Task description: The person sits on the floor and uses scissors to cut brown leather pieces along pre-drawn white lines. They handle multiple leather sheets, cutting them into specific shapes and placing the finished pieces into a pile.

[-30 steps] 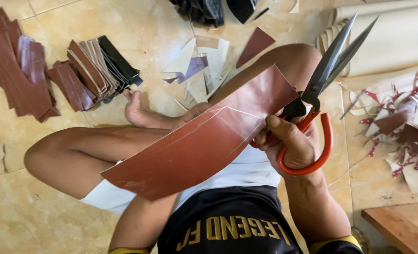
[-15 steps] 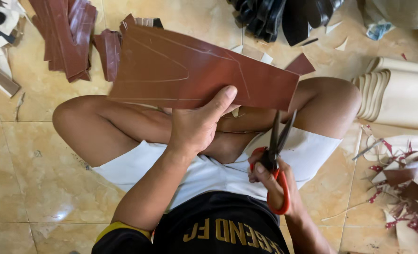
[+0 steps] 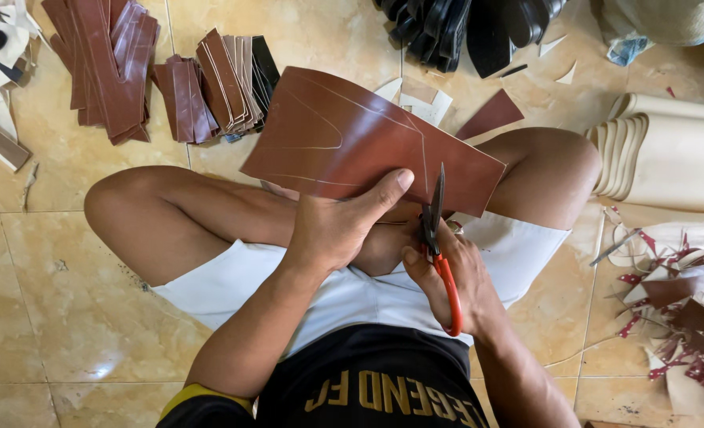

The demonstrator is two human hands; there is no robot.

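I sit cross-legged on a tiled floor. My left hand (image 3: 340, 226) grips the near edge of a large brown leather sheet (image 3: 344, 139) marked with pale drawn outlines, thumb on top. My right hand (image 3: 455, 277) holds red-handled scissors (image 3: 437, 238), whose dark blades stand against the sheet's near edge just right of my left thumb. The sheet slopes away from me over my knees.
Stacks of cut brown and dark leather strips (image 3: 114, 67) lie at the top left. Black pieces (image 3: 463, 24) are piled at the top middle. Rolled cream material (image 3: 669, 154) sits at the right, with red and cream scraps (image 3: 684, 309) below it.
The sheet swung from my right hand's side to my left hand's grip. The scissors came down from up high to the sheet's near edge, between my legs.
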